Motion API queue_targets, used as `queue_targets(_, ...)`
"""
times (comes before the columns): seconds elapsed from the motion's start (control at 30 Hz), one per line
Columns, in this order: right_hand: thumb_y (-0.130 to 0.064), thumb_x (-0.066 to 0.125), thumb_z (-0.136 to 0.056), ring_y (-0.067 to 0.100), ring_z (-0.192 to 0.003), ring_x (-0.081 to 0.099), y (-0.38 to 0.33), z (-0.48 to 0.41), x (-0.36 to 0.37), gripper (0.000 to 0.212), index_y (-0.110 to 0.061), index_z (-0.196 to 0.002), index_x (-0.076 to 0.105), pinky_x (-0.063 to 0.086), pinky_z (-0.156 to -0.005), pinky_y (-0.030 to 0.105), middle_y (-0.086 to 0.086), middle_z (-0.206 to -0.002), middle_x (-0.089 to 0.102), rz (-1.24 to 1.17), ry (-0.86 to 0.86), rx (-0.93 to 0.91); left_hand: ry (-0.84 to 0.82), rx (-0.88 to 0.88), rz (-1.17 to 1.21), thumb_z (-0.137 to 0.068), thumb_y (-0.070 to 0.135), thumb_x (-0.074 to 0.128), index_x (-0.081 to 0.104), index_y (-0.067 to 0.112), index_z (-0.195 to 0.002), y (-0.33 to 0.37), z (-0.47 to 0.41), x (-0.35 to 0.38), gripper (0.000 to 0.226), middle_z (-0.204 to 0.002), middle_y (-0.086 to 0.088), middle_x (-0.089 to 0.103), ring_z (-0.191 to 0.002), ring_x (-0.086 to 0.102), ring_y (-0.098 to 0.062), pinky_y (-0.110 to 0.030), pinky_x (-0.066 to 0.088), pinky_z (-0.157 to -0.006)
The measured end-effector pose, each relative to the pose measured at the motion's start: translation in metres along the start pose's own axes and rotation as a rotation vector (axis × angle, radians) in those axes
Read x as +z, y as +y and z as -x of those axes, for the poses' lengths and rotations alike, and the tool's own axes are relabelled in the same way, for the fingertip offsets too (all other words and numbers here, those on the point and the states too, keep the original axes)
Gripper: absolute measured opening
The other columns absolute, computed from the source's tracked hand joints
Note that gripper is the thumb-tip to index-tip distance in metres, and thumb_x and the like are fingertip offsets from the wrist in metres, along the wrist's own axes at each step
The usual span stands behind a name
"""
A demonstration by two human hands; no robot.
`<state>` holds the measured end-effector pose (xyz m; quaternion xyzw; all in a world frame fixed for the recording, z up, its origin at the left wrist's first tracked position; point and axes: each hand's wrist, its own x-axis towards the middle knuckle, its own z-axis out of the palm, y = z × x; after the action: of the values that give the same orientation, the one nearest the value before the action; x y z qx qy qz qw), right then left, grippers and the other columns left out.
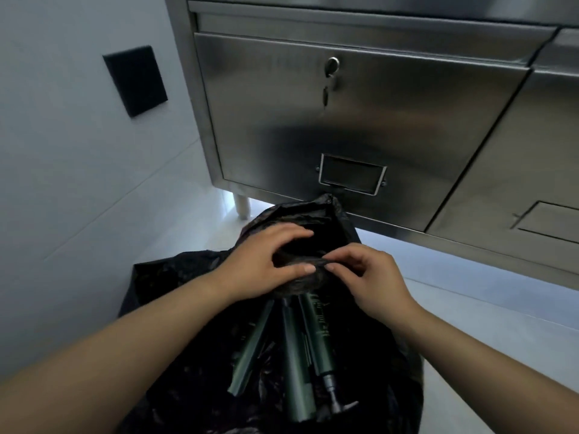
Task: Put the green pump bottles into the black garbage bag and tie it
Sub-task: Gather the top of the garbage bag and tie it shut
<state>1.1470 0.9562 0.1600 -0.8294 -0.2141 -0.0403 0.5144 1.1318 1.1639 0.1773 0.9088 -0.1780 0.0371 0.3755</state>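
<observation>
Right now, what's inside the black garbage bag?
Green pump bottles lie inside the black garbage bag, at least three, one pump head showing. Their upper ends are covered by gathered plastic held by the left hand and right hand.

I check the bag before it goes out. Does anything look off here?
Nothing spilled or torn. The green pump bottles lie bunched inside the black garbage bag, one pump head pressing the film. Both the left hand and right hand pinch its gathered neck.
</observation>
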Motion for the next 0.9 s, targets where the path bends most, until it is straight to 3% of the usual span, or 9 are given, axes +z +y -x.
queue_targets(0.13,-0.005,0.072,-0.076,0.002,-0.076,0.068,0.005,0.017,-0.021,0.030,-0.034,-0.073,0.070,0.048,-0.071,0.012,-0.015,-0.078,0.073,-0.192,-0.009,0.082,-0.211,0.030,-0.010,-0.085,0.043,0.060,0.035,0.030,-0.142,0.002,-0.005,0.042,0.063,-0.146,0.009,0.040,-0.134,0.033,-0.001,-0.012,0.020,-0.110)
queue_targets(0.3,-0.007,0.075,-0.075,0.006,-0.070,0.067,0.028,0.025,-0.036,0.022,-0.028,-0.075,0.070,0.049,-0.068,0.015,-0.010,-0.074,0.072,-0.201,-0.011,0.138,-0.363,-0.055,0.015,-0.089,0.043,0.057,0.054,0.029,-0.125,0.004,-0.004,0.065,0.039,-0.113,0.009,0.068,-0.101,0.062,-0.005,-0.025,0.047,-0.089)
queue_targets(0.4,-0.022,0.078,-0.073,0.001,-0.079,0.061,0.054,0.026,-0.047,0.021,-0.028,-0.090,0.066,0.046,-0.075,0.015,-0.013,-0.088,0.068,0.001,0.108,0.166,-0.276,-0.061,-0.074,-0.088,0.040,0.059,0.065,0.022,-0.104,0.000,-0.002,0.064,0.024,-0.092,0.009,0.069,-0.083,0.062,-0.005,-0.022,0.046,-0.076)
queue_targets(0.53,-0.041,0.079,-0.067,0.005,-0.094,0.051,0.087,0.029,-0.049,0.051,-0.022,-0.110,0.060,0.037,-0.081,0.015,-0.011,-0.101,0.051,0.357,0.026,0.273,-0.054,-0.146,-0.122,-0.084,0.037,0.064,0.066,0.020,-0.084,-0.014,0.008,0.050,0.017,-0.075,0.006,0.066,-0.072,0.059,-0.003,-0.022,0.045,-0.069)
queue_targets(0.6,-0.036,0.075,-0.075,0.013,-0.080,0.059,0.093,0.025,-0.049,0.020,-0.021,-0.084,0.065,0.036,-0.067,0.011,-0.009,-0.080,0.058,0.321,0.103,0.321,0.048,-0.206,-0.144,-0.083,0.036,0.066,0.062,0.018,-0.076,-0.019,0.010,0.044,0.020,-0.070,0.004,0.060,-0.069,0.057,-0.006,-0.024,0.043,-0.066)
queue_targets(0.67,-0.031,0.067,-0.082,0.007,-0.062,0.055,0.096,0.020,-0.055,0.022,-0.024,-0.065,0.055,0.034,-0.055,0.008,-0.011,-0.060,0.055,0.263,0.205,0.310,0.139,-0.253,-0.163,-0.082,0.033,0.068,0.063,0.012,-0.079,-0.022,0.008,0.041,0.022,-0.077,-0.001,0.060,-0.073,0.057,-0.013,-0.031,0.044,-0.071)
queue_targets(0.77,-0.029,0.060,-0.088,-0.003,-0.057,0.049,0.090,0.011,-0.066,0.023,-0.021,-0.067,0.052,0.035,-0.054,0.008,-0.008,-0.060,0.052,0.142,0.304,0.264,0.237,-0.258,-0.116,-0.081,0.026,0.070,0.065,0.012,-0.086,-0.021,0.002,0.042,0.016,-0.091,0.002,0.064,-0.081,0.059,-0.010,-0.019,0.042,-0.074)
queue_targets(0.83,-0.027,0.057,-0.090,-0.003,-0.059,0.049,0.084,0.008,-0.071,0.019,-0.022,-0.072,0.054,0.036,-0.056,0.009,-0.005,-0.065,0.057,0.084,0.332,0.245,0.253,-0.258,-0.074,-0.081,0.024,0.069,0.057,0.025,-0.077,-0.020,-0.003,0.043,0.013,-0.081,0.008,0.064,-0.070,0.054,0.005,-0.007,0.038,-0.063)
queue_targets(0.9,-0.026,0.055,-0.091,0.001,-0.060,0.049,0.080,0.007,-0.073,0.017,-0.019,-0.076,0.056,0.038,-0.057,0.011,0.002,-0.071,0.061,0.014,0.344,0.241,0.255,-0.258,-0.051,-0.083,0.025,0.066,0.042,0.025,-0.070,-0.020,-0.007,0.047,0.028,-0.066,0.004,0.056,-0.056,0.048,0.000,-0.013,0.036,-0.056)
